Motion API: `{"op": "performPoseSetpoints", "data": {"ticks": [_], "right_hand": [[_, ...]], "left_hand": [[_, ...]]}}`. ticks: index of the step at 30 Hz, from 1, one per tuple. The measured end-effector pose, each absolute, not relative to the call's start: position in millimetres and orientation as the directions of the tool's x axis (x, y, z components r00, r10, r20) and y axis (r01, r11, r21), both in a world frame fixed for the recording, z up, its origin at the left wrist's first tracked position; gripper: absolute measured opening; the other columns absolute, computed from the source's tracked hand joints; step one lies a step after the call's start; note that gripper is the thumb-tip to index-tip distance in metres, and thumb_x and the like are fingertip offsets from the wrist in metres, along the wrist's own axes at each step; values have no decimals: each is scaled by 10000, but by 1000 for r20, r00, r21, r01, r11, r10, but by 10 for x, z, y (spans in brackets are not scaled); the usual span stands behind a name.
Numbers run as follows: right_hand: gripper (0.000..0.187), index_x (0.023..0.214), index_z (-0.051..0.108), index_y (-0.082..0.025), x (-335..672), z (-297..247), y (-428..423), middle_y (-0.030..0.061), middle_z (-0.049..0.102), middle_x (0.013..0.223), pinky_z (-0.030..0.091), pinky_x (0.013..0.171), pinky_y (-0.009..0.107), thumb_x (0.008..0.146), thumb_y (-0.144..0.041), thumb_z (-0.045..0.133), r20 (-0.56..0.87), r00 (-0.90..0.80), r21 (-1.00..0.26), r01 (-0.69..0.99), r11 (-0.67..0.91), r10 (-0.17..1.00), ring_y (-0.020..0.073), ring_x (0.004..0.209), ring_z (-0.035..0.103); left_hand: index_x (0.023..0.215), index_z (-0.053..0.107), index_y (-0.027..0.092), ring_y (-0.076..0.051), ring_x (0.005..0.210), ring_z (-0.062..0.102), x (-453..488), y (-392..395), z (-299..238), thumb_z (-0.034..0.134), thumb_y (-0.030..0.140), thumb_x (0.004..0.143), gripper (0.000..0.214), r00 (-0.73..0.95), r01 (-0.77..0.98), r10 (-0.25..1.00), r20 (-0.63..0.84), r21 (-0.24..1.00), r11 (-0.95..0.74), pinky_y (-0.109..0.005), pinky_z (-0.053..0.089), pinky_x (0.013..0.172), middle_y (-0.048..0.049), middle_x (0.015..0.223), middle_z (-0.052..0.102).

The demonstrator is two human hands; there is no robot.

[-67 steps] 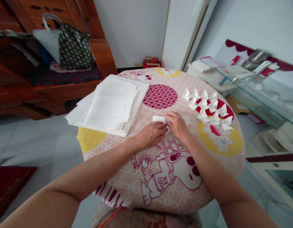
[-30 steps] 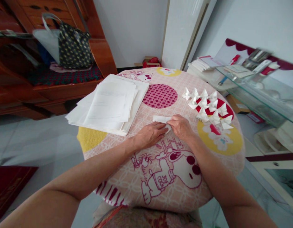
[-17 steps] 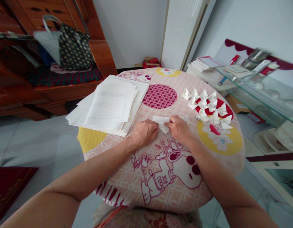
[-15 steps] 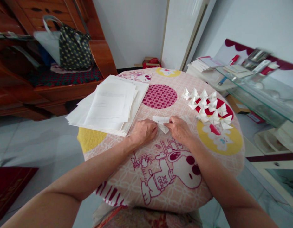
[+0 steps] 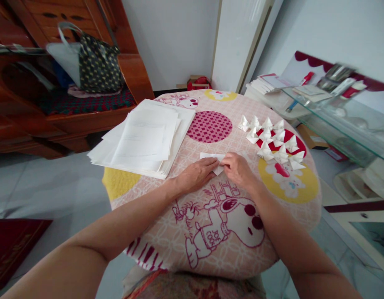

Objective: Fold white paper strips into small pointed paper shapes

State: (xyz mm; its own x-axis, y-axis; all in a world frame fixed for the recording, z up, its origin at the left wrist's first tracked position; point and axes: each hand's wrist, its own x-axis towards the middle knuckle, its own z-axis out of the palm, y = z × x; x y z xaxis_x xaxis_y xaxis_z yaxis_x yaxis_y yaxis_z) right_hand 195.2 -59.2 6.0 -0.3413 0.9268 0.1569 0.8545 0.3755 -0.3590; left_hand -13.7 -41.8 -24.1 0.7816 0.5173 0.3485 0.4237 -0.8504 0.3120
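A small folded white paper piece (image 5: 213,158) lies on the round table's pink cartoon-print cloth (image 5: 210,232). My left hand (image 5: 196,174) rests flat on its left part, fingers stretched out and pressing it down. From the right, my right hand (image 5: 238,168) pinches the paper's edge with closed fingers. Most of the paper is hidden under the two hands. Several finished folded white paper shapes (image 5: 273,143) sit in rows to the right of my hands.
A thick stack of white sheets (image 5: 145,139) covers the table's left side. A wooden bench with a patterned bag (image 5: 92,60) stands at the back left. A glass shelf (image 5: 341,120) with papers and pens juts in at the right.
My left hand's fingers curled into a loose fist about half a second ago and now lie stretched flat on the paper again. My right hand stayed at the paper's right edge.
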Motion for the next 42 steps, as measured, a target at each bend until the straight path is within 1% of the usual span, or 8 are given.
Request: {"op": "performPoseSetpoints", "data": {"ticks": [5, 12, 16, 26, 29, 33, 35, 42], "right_hand": [[224, 825, 787, -156, 1997, 14, -417, 35, 738, 737, 455, 638, 255, 782, -65, 586, 79, -26, -652, 755, 71, 997, 166, 681, 648], [127, 771, 778, -175, 1766, 17, -344, 62, 751, 745, 403, 612, 276, 800, -273, 703, 53, 112, -465, 882, -74, 992, 195, 709, 660], [119, 735, 772, -182, 1757, 62, -327, 56, 733, 713, 373, 584, 277, 778, -275, 711, 21, 143, -418, 900, -121, 990, 192, 691, 647], [123, 580, 674, -171, 2180, 171, -305, -5, 577, 509, 326, 517, 263, 696, -157, 714, -110, 215, -469, 850, -241, 971, 143, 532, 533], [127, 577, 665, -171, 2235, 169, -341, 0, 580, 518, 328, 518, 269, 698, -158, 702, -75, 260, -482, 836, -263, 963, 149, 538, 533], [91, 727, 736, -172, 2117, 98, -379, 23, 689, 670, 385, 574, 261, 779, -231, 691, 76, 196, -563, 818, -120, 978, 161, 635, 602], [82, 746, 745, -182, 2025, 68, -386, 23, 708, 695, 393, 590, 262, 779, -245, 705, 66, 119, -551, 832, -63, 991, 162, 648, 610], [59, 668, 726, -179, 2007, 112, -389, -4, 658, 606, 385, 581, 262, 724, -185, 744, -36, 160, -542, 826, -154, 986, 147, 594, 578]], "left_hand": [[1387, 568, 125, -274, 1395, 550, -156, -444, -253, 512, 240, 1029, 380, 788, 470, 530, 314, 250, -847, -440, 498, 1164, -163, 1445, 613], [1320, 612, 121, -279, 1346, 591, -163, -431, -222, 537, 196, 1003, 334, 783, 429, 509, 356, 284, -858, -446, 537, 1122, -163, 1363, 663], [1298, 623, 122, -278, 1333, 600, -163, -432, -220, 539, 192, 1003, 315, 782, 435, 514, 353, 282, -855, -444, 539, 1118, -161, 1350, 669], [1364, 598, 120, -261, 1351, 588, -186, -454, -232, 511, 222, 1026, 363, 778, 469, 535, 328, 264, -843, -426, 535, 1113, -164, 1412, 639], [1369, 594, 113, -258, 1351, 586, -178, -453, -243, 515, 225, 1022, 374, 775, 480, 540, 327, 252, -841, -415, 527, 1118, -167, 1403, 642], [1362, 589, 96, -262, 1337, 592, -149, -463, -216, 508, 224, 1023, 371, 790, 488, 531, 308, 208, -848, -415, 518, 1121, -172, 1383, 648], [1355, 588, 104, -256, 1321, 600, -133, -473, -186, 513, 224, 1022, 362, 795, 499, 533, 292, 185, -846, -404, 515, 1121, -156, 1374, 652], [1127, 689, 128, -226, 1113, 685, -174, -476, -89, 486, 224, 1036, 242, 741, 617, 635, 217, 153, -772, -360, 567, 1012, -124, 1172, 724]]}}
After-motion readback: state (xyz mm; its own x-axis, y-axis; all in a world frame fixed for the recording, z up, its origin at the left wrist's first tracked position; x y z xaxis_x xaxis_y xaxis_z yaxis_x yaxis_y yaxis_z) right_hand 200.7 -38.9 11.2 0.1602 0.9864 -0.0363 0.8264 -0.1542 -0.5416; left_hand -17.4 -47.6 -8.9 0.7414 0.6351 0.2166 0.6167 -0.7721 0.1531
